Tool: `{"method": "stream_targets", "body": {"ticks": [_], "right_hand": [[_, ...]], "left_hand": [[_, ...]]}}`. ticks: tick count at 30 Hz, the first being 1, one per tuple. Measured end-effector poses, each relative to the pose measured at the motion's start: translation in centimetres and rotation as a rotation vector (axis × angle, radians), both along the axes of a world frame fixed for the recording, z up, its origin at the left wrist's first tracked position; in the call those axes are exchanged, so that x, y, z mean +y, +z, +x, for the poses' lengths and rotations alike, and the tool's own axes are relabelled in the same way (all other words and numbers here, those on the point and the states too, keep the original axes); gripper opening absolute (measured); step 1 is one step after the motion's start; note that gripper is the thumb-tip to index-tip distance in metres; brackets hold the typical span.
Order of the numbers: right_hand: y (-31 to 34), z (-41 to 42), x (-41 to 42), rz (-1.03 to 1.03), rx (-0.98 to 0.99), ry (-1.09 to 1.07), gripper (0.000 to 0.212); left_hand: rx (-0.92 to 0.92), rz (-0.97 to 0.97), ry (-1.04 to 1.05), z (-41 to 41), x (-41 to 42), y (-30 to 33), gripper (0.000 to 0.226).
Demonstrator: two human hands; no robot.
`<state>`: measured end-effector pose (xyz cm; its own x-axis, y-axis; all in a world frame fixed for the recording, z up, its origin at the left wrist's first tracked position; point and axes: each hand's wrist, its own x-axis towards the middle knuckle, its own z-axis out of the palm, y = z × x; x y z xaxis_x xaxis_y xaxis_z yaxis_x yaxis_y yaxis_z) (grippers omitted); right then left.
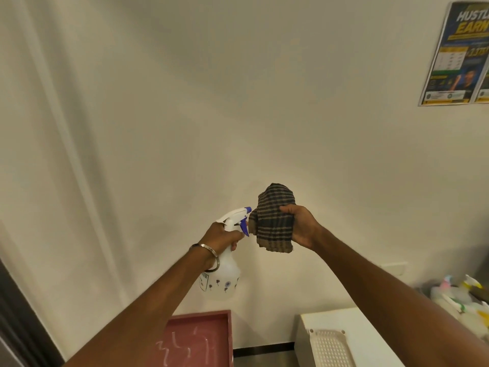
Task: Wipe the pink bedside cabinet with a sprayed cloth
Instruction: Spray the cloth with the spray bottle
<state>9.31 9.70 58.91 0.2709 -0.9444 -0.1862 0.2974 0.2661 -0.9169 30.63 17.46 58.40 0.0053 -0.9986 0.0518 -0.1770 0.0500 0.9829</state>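
The left hand (221,238) grips the spray bottle (225,274), nozzle against the bunched checked cloth (275,221) clutched in the right hand (300,225). Below, the pink bedside cabinet (201,337) looks unwiped; wiping remains.

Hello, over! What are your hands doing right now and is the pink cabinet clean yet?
Left hand grips spray bottle, nozzle at cloth. Right hand holds checked cloth up. Pink cabinet below, white marks unwiped. Nothing blocking.
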Motion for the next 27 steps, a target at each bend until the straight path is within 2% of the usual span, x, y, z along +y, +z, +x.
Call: {"method": "stream_targets", "body": {"ticks": [5, 10, 17, 22, 27], "right_hand": [[0.3, -0.4, -0.3, -0.017, -0.047, -0.031, 0.032], [0.5, -1.4, -0.3, -0.006, -0.079, -0.039, 0.038], [-0.2, -2.3, 1.1, 0.004, -0.082, 0.024, 0.029], [-0.7, -2.5, 1.7, 0.017, -0.067, 0.019, 0.023], [-1.3, -2.8, 2.1, 0.023, -0.077, -0.006, 0.023]], "left_hand": [[-0.070, 0.070, -0.064, 0.0, 1.0, -2.0, 0.056], [-0.006, 0.042, 0.046, 1.5, 0.9, -3.1, 0.058], [0.045, 0.008, 0.099, 2.5, -0.5, -1.2, 0.058], [0.025, -0.009, -0.002, 0.9, -0.4, -0.4, 0.055], [0.006, -0.004, -0.036, -1.7, -0.3, -2.4, 0.055]]}}
